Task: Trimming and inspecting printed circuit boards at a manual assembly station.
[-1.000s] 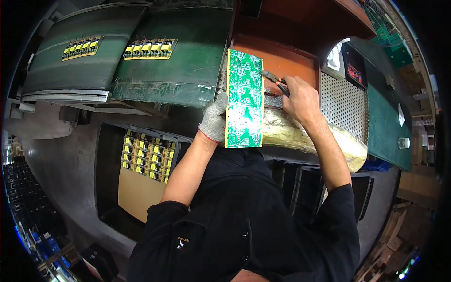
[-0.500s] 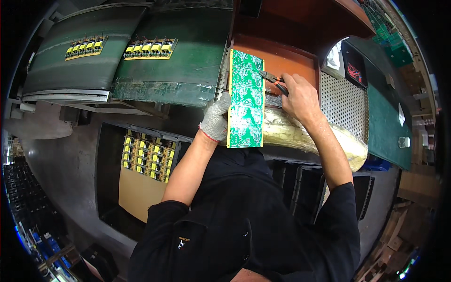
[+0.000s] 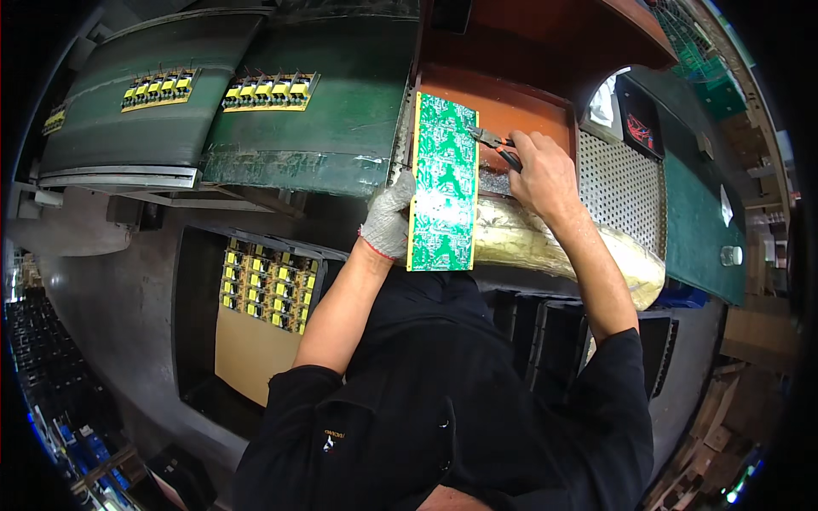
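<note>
My left hand, in a grey knit glove, grips the left edge of a long green circuit board. The board is held up with its soldered side toward me; the fingers behind it are hidden. My bare right hand is closed around wire cutters with dark and orange handles. Their jaws reach the board's right edge near its upper part. Whether the jaws are closed on a lead is too small to tell.
Boards with yellow components lie on the green conveyor belt at left. A black bin below holds several more on cardboard. Behind my right arm lies a shiny wrapped roll. A small black tray with red pieces stands at right.
The circuit board has shifted slightly left and down, with the cutters still at its right edge. Another board has come into view at the belt's far left, and the boards there have moved slightly right.
</note>
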Available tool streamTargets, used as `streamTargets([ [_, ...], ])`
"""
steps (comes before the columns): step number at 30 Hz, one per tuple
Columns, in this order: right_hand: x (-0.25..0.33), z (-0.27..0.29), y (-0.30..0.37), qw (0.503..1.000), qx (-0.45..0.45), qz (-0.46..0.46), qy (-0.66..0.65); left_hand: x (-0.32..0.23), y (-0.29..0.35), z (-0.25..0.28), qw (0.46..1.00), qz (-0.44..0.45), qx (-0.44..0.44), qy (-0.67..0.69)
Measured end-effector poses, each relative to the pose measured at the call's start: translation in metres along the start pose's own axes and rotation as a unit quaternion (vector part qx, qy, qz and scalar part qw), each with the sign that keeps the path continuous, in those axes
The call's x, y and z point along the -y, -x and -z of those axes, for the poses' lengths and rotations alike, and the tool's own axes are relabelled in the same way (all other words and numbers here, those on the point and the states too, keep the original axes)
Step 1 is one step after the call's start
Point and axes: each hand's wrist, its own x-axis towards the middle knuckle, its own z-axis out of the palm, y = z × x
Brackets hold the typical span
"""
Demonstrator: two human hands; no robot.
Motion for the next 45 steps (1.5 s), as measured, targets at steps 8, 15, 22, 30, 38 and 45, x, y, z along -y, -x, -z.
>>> streamTargets([
  [8,-0.007,0.0,-0.013,0.999,-0.002,-0.035,-0.007,-0.001,0.003,-0.004,0.999,-0.003,-0.008,0.038],
  [15,-0.008,-0.001,-0.016,0.995,0.081,-0.059,0.017,0.0,0.002,0.001,0.999,-0.002,-0.028,0.036],
  [22,0.001,-0.004,-0.019,0.999,-0.003,-0.032,0.013,0.0,0.002,-0.005,0.999,0.001,0.017,0.028],
  [30,0.009,-0.008,-0.013,0.993,0.058,-0.086,-0.058,-0.002,-0.003,-0.019,0.999,-0.013,-0.017,0.037],
  [38,0.04,0.013,0.01,0.989,0.047,-0.063,-0.128,-0.007,-0.002,-0.028,0.999,-0.01,-0.007,0.037],
  [45,0.04,0.006,0.008,0.993,0.059,-0.043,-0.094,-0.006,-0.003,-0.028,0.998,-0.011,0.018,0.053],
])
